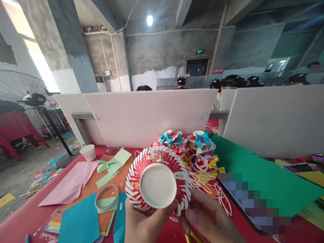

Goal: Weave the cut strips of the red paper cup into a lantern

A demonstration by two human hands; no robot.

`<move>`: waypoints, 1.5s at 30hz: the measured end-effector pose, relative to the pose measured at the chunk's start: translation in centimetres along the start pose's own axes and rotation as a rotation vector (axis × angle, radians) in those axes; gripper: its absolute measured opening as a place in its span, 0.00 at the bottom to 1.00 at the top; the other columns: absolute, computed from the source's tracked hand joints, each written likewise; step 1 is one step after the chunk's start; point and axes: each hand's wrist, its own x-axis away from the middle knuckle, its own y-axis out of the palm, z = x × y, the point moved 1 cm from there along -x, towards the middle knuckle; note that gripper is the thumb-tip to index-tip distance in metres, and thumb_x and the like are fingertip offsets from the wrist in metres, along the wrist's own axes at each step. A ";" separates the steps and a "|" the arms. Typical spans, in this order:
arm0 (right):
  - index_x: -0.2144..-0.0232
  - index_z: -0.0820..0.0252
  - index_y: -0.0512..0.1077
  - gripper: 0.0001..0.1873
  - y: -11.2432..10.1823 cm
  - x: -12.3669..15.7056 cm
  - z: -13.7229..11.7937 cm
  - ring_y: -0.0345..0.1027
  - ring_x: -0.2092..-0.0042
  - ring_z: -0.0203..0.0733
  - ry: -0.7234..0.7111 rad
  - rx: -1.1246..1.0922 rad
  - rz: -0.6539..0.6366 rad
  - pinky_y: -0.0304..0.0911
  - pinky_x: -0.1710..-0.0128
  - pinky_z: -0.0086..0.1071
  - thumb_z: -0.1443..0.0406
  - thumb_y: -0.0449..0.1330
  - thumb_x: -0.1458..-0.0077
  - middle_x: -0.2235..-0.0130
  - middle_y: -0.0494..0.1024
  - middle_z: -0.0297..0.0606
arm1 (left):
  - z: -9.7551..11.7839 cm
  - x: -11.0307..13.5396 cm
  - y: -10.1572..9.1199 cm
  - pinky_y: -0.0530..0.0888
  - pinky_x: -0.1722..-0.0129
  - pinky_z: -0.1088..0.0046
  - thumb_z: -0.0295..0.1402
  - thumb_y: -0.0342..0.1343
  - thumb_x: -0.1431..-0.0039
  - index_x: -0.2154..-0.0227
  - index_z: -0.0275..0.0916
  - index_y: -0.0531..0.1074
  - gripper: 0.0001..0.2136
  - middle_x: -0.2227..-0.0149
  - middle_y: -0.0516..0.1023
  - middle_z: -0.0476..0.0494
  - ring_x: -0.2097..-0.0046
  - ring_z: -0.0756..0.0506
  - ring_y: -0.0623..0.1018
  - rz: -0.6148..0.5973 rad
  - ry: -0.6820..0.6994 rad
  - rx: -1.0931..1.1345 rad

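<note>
My left hand (149,221) is closed around the lower left of a red-and-white paper cup (158,185), its thumb beside the round white base. The cup's wall is cut into strips that fan outward and fold over in a woven-looking rim. At the rim's lower right, my right hand (210,216) is closed, fingers pinching the folded strips. Something thin and yellow (191,237) shows below that hand; its kind is hidden. Behind the cup, several finished cup crafts with blue bows (201,137) are piled up.
On the red table (17,222) lie pink paper (69,182), blue paper (78,219), green strips (116,167), a tape roll (106,198), an upright paper cup (88,153) and glasses (114,151). White cord (224,199), a phone (243,202) and green sheet (253,168) lie right. White panels (152,118) stand behind.
</note>
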 end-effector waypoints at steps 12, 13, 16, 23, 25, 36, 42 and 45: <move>0.75 0.58 0.79 0.15 -1.0 -1.4 0.9 0.58 0.79 0.29 -0.002 0.074 0.065 0.54 0.80 0.21 0.56 0.74 0.64 0.80 0.70 0.32 | 0.3 -0.3 -0.6 0.80 0.67 0.66 0.26 0.69 0.64 0.68 0.32 0.78 0.16 0.69 0.85 0.38 0.67 0.37 0.83 -0.138 -0.071 -0.059; 0.75 0.59 0.79 0.16 -0.9 -1.4 0.8 0.58 0.79 0.28 -0.005 0.078 0.086 0.54 0.80 0.21 0.55 0.73 0.64 0.80 0.70 0.31 | 0.4 -0.3 -0.5 0.80 0.68 0.67 0.26 0.69 0.64 0.67 0.32 0.78 0.15 0.70 0.85 0.38 0.68 0.37 0.83 -0.152 -0.070 -0.049; 0.74 0.58 0.79 0.18 -0.5 -1.2 0.5 0.55 0.79 0.26 -0.024 0.081 0.161 0.53 0.79 0.19 0.51 0.71 0.61 0.80 0.68 0.29 | 0.7 -0.3 -0.3 0.80 0.71 0.68 0.24 0.68 0.62 0.66 0.33 0.77 0.15 0.71 0.85 0.40 0.71 0.38 0.83 -0.196 -0.064 -0.041; 0.76 0.60 0.79 0.15 0.1 -1.0 0.5 0.52 0.80 0.25 -0.040 0.051 0.226 0.51 0.80 0.20 0.54 0.71 0.58 0.82 0.65 0.28 | 0.4 -0.4 -0.4 0.80 0.63 0.65 0.25 0.69 0.62 0.68 0.34 0.77 0.14 0.66 0.85 0.37 0.63 0.36 0.83 -0.156 -0.040 -0.055; 0.76 0.59 0.79 0.13 0.1 -0.7 0.4 0.56 0.79 0.27 -0.040 0.030 0.221 0.55 0.79 0.21 0.55 0.71 0.58 0.81 0.67 0.30 | 0.5 -0.3 -0.4 0.80 0.65 0.67 0.27 0.69 0.62 0.69 0.34 0.78 0.13 0.68 0.85 0.39 0.66 0.38 0.82 -0.132 -0.044 -0.067; 0.75 0.58 0.78 0.11 0.6 -0.3 0.3 0.64 0.78 0.28 -0.088 0.050 0.321 0.61 0.77 0.21 0.59 0.73 0.60 0.79 0.74 0.31 | 0.8 -0.7 -0.6 0.76 0.73 0.75 0.28 0.71 0.65 0.75 0.34 0.79 0.10 0.76 0.82 0.44 0.73 0.46 0.78 -0.103 -0.045 -0.118; 0.75 0.56 0.79 0.12 1.3 0.0 1.1 0.64 0.79 0.30 -0.143 0.009 0.449 0.63 0.77 0.21 0.59 0.74 0.64 0.83 0.73 0.31 | 0.7 -1.2 -1.8 0.76 0.63 0.70 0.27 0.70 0.63 0.75 0.35 0.82 0.08 0.73 0.83 0.40 0.67 0.42 0.79 -0.297 0.040 -0.186; 0.77 0.56 0.78 0.14 2.0 -0.1 1.1 0.62 0.79 0.29 -0.157 -0.012 0.505 0.61 0.78 0.20 0.58 0.75 0.67 0.82 0.73 0.30 | 0.7 -1.2 -1.7 0.76 0.64 0.72 0.27 0.69 0.61 0.75 0.35 0.82 0.07 0.73 0.84 0.41 0.67 0.43 0.80 -0.289 0.025 -0.171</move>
